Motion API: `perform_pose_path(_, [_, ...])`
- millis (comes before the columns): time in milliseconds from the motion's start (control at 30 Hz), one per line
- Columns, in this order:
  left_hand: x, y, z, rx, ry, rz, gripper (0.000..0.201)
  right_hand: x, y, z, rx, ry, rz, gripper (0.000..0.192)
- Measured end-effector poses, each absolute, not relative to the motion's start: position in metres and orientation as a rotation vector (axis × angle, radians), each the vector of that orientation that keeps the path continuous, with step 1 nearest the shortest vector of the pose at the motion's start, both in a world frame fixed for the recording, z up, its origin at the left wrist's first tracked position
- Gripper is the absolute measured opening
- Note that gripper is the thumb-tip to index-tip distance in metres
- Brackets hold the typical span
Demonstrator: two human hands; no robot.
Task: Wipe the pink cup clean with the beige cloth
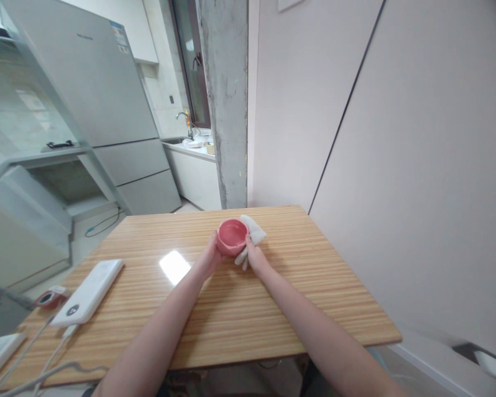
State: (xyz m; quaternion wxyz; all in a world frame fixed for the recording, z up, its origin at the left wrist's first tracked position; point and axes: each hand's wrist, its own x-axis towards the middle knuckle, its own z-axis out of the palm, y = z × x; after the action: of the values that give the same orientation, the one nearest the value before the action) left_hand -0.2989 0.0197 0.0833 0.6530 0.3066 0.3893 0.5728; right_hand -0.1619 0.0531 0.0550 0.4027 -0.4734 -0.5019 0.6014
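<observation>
So the left hand (210, 257) cups the pink bowl (232, 236) to steady it above the table (314, 286); right hand (253, 256) pinches a white cloth (253, 231) against the bowl's far side; power bank (89, 290) sits well left.

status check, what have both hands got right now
Left hand grips pink bowl, tilted above table. Right hand holds white cloth against bowl's side. Power bank and cables far left, well apart.

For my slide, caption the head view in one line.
Left hand holds a pink bowl on the wooden table; right hand holds a white cloth against it.
</observation>
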Motion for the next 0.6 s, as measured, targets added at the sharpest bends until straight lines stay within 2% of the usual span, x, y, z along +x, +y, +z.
perform_pose_path(100, [-0.304,0.017,0.084,0.734,0.913,1.141,0.058,-0.154,0.063,0.059,-1.229,-1.231,1.43,0.063])
perform_pose_path(200, [-0.305,0.014,0.086,0.768,0.998,1.165,0.054,-0.148,0.071,0.061,-1.167,-1.223,1.371,0.056])
perform_pose_path(433, [-0.297,0.019,0.084,0.744,1.007,1.429,0.049,-0.159,0.06,0.051,-1.207,-1.3,1.529,0.069])
perform_pose_path(600, [-0.306,0.015,0.09,0.777,0.917,1.16,0.048,-0.151,0.062,0.059,-1.19,-1.258,1.434,0.059])
